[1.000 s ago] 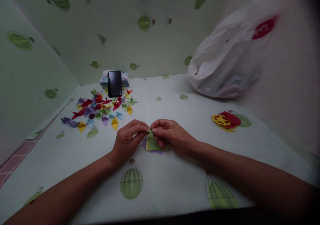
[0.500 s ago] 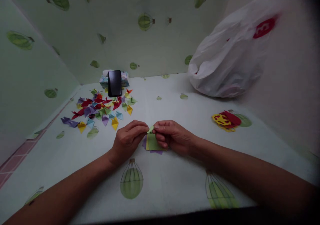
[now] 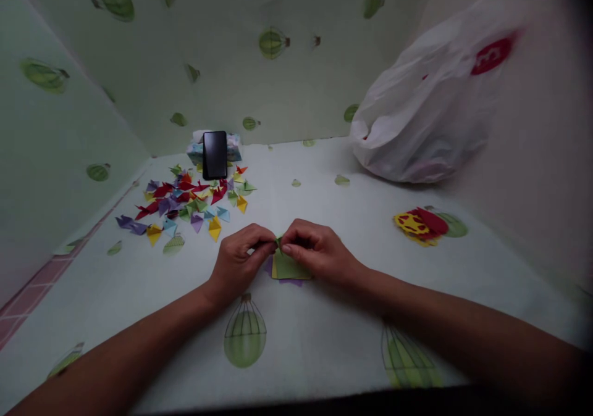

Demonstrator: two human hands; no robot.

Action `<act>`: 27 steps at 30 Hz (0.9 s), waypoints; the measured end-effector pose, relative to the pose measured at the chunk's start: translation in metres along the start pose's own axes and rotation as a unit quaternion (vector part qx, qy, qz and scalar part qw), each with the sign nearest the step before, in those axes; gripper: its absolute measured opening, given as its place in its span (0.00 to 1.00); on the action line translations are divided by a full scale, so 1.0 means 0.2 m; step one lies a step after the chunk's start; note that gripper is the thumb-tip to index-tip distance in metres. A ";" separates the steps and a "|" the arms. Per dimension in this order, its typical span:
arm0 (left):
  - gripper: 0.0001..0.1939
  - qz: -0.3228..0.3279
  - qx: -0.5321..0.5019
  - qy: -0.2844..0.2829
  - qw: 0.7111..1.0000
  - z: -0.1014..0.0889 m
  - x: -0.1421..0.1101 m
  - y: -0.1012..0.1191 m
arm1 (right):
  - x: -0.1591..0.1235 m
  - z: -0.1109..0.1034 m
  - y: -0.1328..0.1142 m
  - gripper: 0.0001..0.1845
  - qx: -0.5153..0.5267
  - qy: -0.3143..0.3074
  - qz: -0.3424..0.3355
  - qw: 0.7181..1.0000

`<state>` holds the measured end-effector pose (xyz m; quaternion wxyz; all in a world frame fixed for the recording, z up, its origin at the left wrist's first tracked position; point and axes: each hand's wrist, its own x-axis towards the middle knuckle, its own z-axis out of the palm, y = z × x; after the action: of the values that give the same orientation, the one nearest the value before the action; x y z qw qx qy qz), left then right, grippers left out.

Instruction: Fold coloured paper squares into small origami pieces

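Observation:
Between my two hands is a small folded piece of green paper (image 3: pixel 278 243), mostly hidden by the fingertips. My left hand (image 3: pixel 243 254) is closed, its thumb and forefinger pinching the paper's left side. From the other side my right hand (image 3: pixel 322 249) pinches it too, fingers curled in. Just below them on the table lies a stack of square paper sheets (image 3: pixel 288 269), green on top, with yellow and purple edges sticking out. Many folded paper cranes (image 3: pixel 178 201) in red, purple, blue, green, yellow and orange are heaped at the left.
A black phone (image 3: pixel 215 155) leans upright against a tissue box (image 3: pixel 195 152) behind the cranes. To the right lie red and yellow paper cut-outs (image 3: pixel 417 224). A large white plastic bag (image 3: pixel 426 107) stands at the back right, by the wall.
Both hands have shifted their pinch on the green paper; my right hand has turned, its knuckles now higher and thumb lower. The view has moved slightly.

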<state>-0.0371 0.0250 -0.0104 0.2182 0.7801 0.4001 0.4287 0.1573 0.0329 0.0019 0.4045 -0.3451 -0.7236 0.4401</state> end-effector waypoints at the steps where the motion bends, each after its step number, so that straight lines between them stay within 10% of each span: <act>1: 0.04 0.006 0.007 -0.001 1.000 0.00 0.00 0.00 | 0.00 0.00 0.00 0.05 -0.027 0.003 -0.023 0.999; 27: 0.06 0.048 0.066 0.000 0.997 0.00 -0.01 0.01 | -0.02 0.02 0.02 0.07 -0.001 -0.034 0.043 0.999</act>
<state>-0.0358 0.0227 -0.0098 0.1456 0.8111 0.3894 0.4115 0.1557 0.0293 -0.0047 0.3602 -0.3610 -0.7218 0.4679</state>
